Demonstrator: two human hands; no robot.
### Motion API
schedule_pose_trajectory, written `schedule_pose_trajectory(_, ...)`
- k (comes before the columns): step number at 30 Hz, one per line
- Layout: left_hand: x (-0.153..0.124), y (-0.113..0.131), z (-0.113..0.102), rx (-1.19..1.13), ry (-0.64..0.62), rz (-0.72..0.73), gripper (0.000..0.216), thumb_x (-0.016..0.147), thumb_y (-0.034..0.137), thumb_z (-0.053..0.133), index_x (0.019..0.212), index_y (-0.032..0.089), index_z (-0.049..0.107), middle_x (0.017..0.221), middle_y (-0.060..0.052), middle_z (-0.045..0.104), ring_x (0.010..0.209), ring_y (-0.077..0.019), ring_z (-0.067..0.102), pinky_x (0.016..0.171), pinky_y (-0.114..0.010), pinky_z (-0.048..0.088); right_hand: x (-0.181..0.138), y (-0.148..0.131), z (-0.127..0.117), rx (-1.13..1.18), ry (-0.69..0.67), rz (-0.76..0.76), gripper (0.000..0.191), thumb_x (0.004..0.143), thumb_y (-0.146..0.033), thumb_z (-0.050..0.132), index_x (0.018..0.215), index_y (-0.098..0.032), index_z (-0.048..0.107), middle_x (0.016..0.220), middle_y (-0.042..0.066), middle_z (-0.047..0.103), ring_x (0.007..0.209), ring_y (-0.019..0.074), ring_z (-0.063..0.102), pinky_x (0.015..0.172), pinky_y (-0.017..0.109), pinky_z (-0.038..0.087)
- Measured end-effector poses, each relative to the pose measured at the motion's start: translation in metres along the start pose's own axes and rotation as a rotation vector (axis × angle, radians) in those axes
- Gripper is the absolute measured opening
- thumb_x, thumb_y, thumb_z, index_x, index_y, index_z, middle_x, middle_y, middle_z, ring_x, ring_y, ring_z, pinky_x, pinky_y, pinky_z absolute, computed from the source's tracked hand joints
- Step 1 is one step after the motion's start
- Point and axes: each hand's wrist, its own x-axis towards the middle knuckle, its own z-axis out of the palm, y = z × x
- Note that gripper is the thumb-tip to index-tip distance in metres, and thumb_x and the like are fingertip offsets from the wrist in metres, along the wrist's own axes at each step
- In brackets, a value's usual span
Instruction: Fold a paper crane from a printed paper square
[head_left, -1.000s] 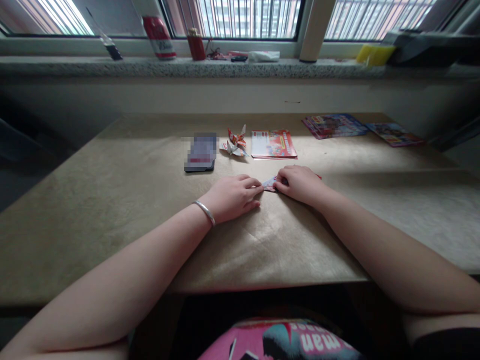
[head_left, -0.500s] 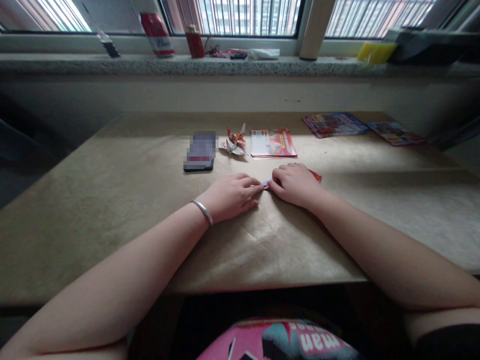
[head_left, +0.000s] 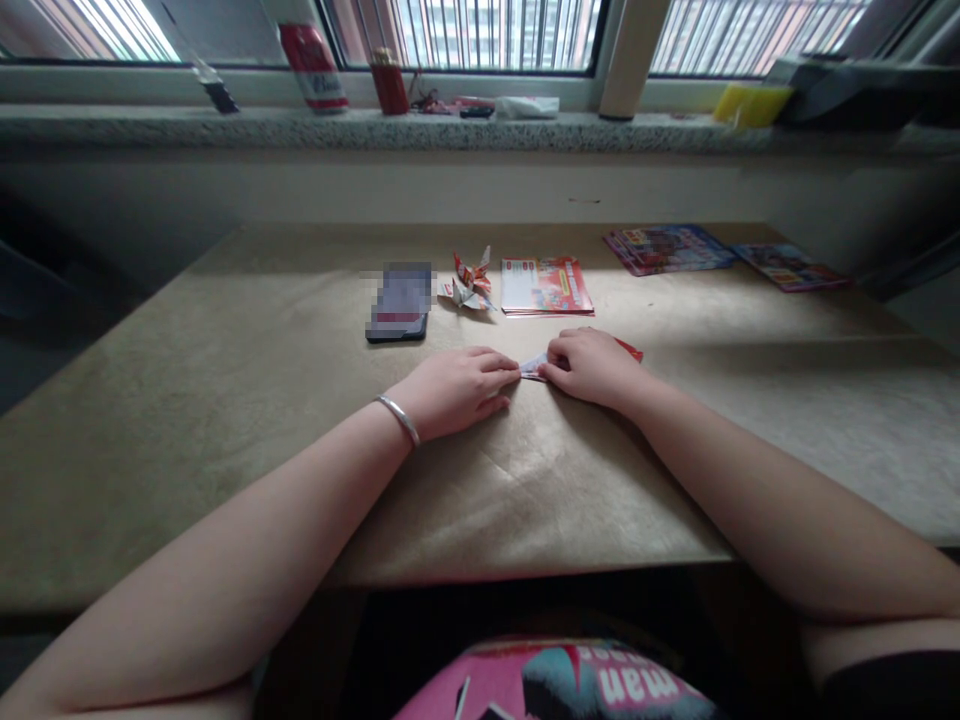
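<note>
A small folded paper (head_left: 533, 367), whitish between the hands, lies on the table, and a red corner shows past the far side of my right hand. My right hand (head_left: 596, 365) presses down over it with curled fingers, hiding its middle. At the paper's left tip, the fingers of my left hand (head_left: 466, 390) are held together and pinch or press the end; the thumb is partly tucked below. Just beyond the hands stand folded paper cranes (head_left: 471, 288) in red and white. Beside them is a stack of printed paper sheets (head_left: 547, 286).
A phone (head_left: 400, 302) lies left of the cranes, its screen blurred. Colourful printed cards (head_left: 671, 248) lie at the back right, with more cards (head_left: 791, 267) beside them. On the windowsill (head_left: 450, 132) stand a red can (head_left: 313, 68) and a red lighter-like container (head_left: 389, 84).
My left hand has slid slightly left along the paper. More of the whitish part shows between my hands. The right hand has barely shifted.
</note>
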Motion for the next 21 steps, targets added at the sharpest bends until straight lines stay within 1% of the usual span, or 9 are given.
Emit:
schedule_pose_trajectory(5,0.0013,0.0006,0.0001,0.013,0.013,0.011,0.034,0.092,0.028,0.052,0.123,0.017,0.063,0.122,-0.01,0.065,0.109,-0.0219,0.061,0.094,-0.036,0.052,0.0,0.0006,-0.0009,0.005,-0.013,0.005,0.031,0.088,-0.045,0.051,0.079,-0.02,0.067,0.088,0.008,0.069,0.086,0.022,0.06,0.073,0.032,0.039)
schedule_pose_trajectory(8,0.002,0.0016,-0.0016,0.014,0.01,-0.012,0.033,0.091,0.029,0.053,0.119,0.018,0.065,0.12,-0.009,0.066,0.107,-0.0218,0.062,0.092,-0.035,0.052,0.0002,0.0004,-0.0009,0.006,-0.014,0.007,0.031,0.087,-0.045,0.051,0.077,-0.02,0.066,0.088,0.007,0.069,0.085,0.0216,0.059,0.072,0.031,0.039)
schedule_pose_trajectory(15,-0.0024,-0.003,-0.0078,-0.007,-0.02,-0.088,0.03,0.094,0.029,0.046,0.106,0.02,0.072,0.113,-0.005,0.069,0.1,-0.0198,0.064,0.088,-0.033,0.052,-0.0007,0.0011,0.001,0.003,0.003,-0.007,0.031,0.087,-0.046,0.05,0.075,-0.021,0.064,0.087,0.007,0.068,0.083,0.0213,0.059,0.07,0.031,0.038)
schedule_pose_trajectory(21,-0.0005,-0.0014,-0.0065,0.015,0.026,-0.101,0.029,0.095,0.027,0.044,0.094,0.016,0.071,0.102,-0.007,0.071,0.092,-0.0183,0.065,0.082,-0.03,0.052,-0.0016,0.001,0.0003,0.005,0.004,-0.014,0.031,0.087,-0.046,0.049,0.075,-0.021,0.063,0.086,0.007,0.068,0.081,0.0209,0.059,0.068,0.031,0.037)
